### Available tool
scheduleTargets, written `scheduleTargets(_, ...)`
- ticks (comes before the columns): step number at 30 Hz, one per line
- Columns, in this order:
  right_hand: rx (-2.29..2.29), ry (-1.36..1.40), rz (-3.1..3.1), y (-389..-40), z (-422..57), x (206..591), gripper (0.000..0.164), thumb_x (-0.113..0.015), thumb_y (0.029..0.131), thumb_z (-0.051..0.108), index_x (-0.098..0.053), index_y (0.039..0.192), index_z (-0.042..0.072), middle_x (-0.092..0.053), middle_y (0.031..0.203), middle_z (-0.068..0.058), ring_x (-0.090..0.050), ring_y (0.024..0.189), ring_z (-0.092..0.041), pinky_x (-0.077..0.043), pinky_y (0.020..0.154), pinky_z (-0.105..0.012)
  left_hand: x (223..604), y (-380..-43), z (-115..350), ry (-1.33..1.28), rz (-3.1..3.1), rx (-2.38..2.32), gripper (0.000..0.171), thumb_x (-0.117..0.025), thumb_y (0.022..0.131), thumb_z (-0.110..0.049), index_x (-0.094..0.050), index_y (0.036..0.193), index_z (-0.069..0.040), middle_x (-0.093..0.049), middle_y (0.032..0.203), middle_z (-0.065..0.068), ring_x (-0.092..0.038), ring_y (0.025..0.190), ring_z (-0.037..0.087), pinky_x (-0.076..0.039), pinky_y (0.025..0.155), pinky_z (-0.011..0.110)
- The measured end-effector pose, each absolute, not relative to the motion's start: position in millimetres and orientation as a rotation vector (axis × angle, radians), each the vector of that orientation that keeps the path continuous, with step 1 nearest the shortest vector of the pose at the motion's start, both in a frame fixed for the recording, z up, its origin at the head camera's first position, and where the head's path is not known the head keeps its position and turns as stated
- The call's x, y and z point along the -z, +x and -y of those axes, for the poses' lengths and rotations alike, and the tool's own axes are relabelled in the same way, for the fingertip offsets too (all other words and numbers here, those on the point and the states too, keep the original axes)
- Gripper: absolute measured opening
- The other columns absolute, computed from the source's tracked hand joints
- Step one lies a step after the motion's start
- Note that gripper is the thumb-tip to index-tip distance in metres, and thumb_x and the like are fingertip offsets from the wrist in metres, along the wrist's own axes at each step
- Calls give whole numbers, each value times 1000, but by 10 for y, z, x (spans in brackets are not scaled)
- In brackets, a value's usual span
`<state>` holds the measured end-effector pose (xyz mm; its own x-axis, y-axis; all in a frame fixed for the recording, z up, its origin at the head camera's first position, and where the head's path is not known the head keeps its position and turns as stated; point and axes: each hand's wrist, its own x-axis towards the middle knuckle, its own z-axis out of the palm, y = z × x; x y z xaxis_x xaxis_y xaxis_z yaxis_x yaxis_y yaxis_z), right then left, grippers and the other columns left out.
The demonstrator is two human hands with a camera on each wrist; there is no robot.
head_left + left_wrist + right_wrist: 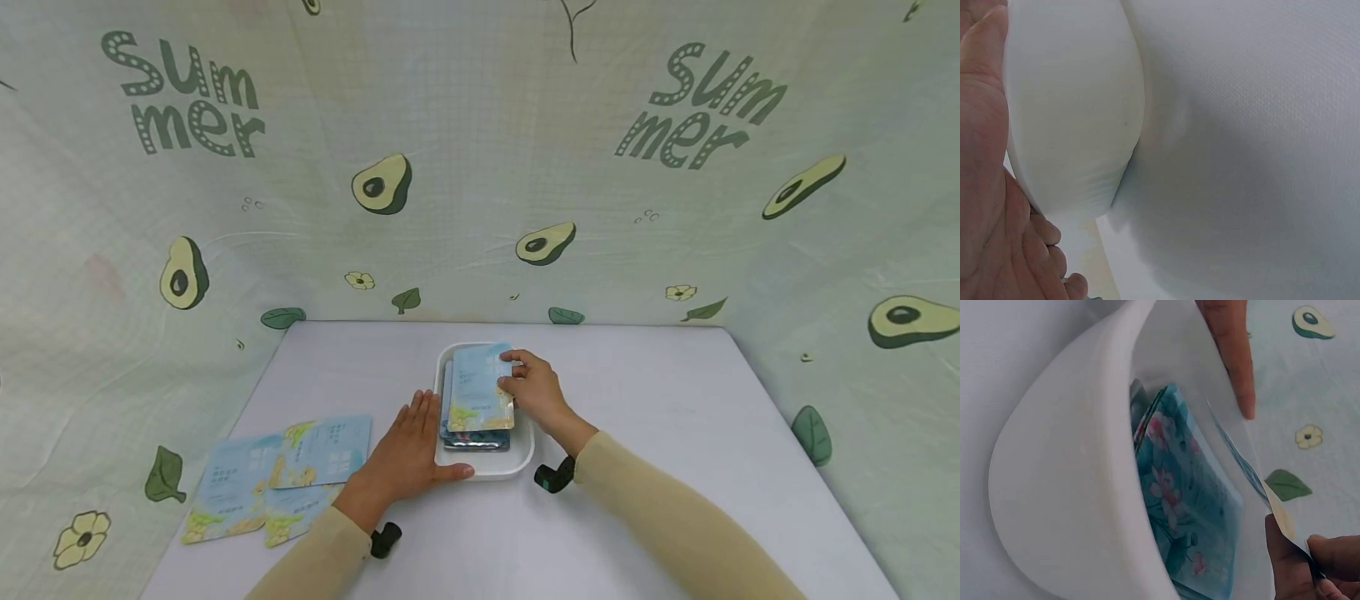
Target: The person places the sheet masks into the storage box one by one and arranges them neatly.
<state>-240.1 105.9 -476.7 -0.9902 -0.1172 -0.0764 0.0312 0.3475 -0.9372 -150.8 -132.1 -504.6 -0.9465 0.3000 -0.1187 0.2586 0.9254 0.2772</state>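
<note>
A white tray (523, 454) with rounded corners stands in the middle of the table. My left hand (405, 457) lies along its left side with fingers straight, thumb at the front rim. My right hand (542, 392) pinches the right edge of a light-blue flat packet (478, 383) over the tray. In the right wrist view that packet (1282, 515) is seen nearly edge-on, between thumb and fingers. Below it, inside the tray, lie teal packets (1188, 494) printed with pink flowers. Another light-blue packet (447, 392) shows partly under the held one.
Left of my left hand, light-blue packets (232, 483) lie overlapping on the white table (645, 517). Behind the table hangs a cloth (465, 167) printed with avocados and leaves.
</note>
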Motion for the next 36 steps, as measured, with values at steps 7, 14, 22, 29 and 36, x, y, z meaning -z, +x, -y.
scheduleTargets(7, 1582, -108, -2595, -2415, -922, 4841, 37, -75, 97, 11, -70, 133, 14, -71, 119, -14, -69, 105, -27, -59, 77, -36, 5034, -1506, 1322, 438, -2922, -404, 131, -60, 85, -86, -13, 167, 5, -15, 175, 22, -9, 164, 38, -20, 132, 55)
scheduleTargets(14, 1458, -172, -2684, -2432, -889, 4874, 35, -76, 96, 12, -70, 131, 13, -72, 118, -14, -70, 112, -32, -61, 89, -47, 5037, -1504, 1322, 440, -2925, -417, 131, -60, 85, -86, -13, 167, 5, -15, 175, 22, -9, 164, 38, -21, 131, 55)
scheduleTargets(22, 1311, -282, -2784, -2460, -900, 4869, 38, -79, 94, 14, -70, 131, 10, -75, 115, -16, -72, 108, -33, -61, 90, -52, 5045, -1500, 1319, 448, -2928, -417, 131, -60, 85, -86, -14, 166, 6, -17, 175, 23, -11, 164, 39, -22, 131, 55)
scheduleTargets(29, 1261, -282, -2791, -2457, -913, 4840, 36, -78, 95, 15, -70, 129, 8, -77, 115, -18, -74, 109, -33, -62, 90, -51, 5038, -1499, 1313, 438, -2927, -418, 131, -61, 85, -85, -14, 166, 6, -17, 175, 23, -10, 164, 39, -22, 131, 55)
scheduleTargets(36, 1260, -265, -2788, -2443, -916, 4818, 38, -78, 95, 13, -69, 131, 5, -77, 116, -20, -75, 108, -33, -63, 89, -49, 5038, -1496, 1308, 433, -2927, -431, 131, -62, 85, -84, -14, 166, 6, -17, 175, 23, -11, 164, 39, -23, 131, 56)
